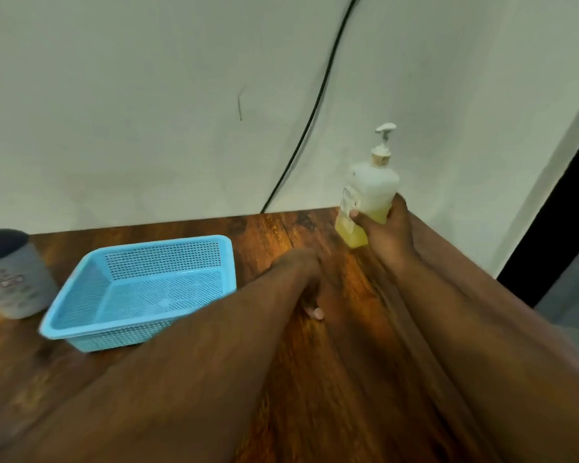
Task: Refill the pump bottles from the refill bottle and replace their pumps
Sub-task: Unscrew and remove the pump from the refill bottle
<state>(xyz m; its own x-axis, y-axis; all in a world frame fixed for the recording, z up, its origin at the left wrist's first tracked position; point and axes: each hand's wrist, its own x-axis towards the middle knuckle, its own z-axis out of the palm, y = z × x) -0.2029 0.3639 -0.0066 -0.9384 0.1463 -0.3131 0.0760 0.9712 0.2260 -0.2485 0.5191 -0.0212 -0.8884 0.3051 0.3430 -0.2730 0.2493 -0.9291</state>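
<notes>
Item one, pump bottle [365,198]: translucent, yellow liquid filling only its lower part, white pump [383,137] seated on top; it sits at the far right of the table [281,379], near the wall, tilted slightly. Your right hand [386,233] is wrapped round its lower body, thumb across the front, fingers behind. Item two, your left hand [310,289]: low over the table between the basket and the bottle, fingers curled downward with one fingertip showing pale; the blur hides whether it holds anything, so I cannot tell. Item three, blue basket [141,289]: mesh-sided, left of centre, nothing visible in it. Item four, second bottle [12,279]: dark-shouldered, grey body, at the far left edge, only part of its pump in view. No refill bottle is in view. Step in hand, by my reading: taking up the first pump bottle for opening. The next move likely calls for you to steady the body with the right hand and bring the left up to unscrew the collar under the pump.
</notes>
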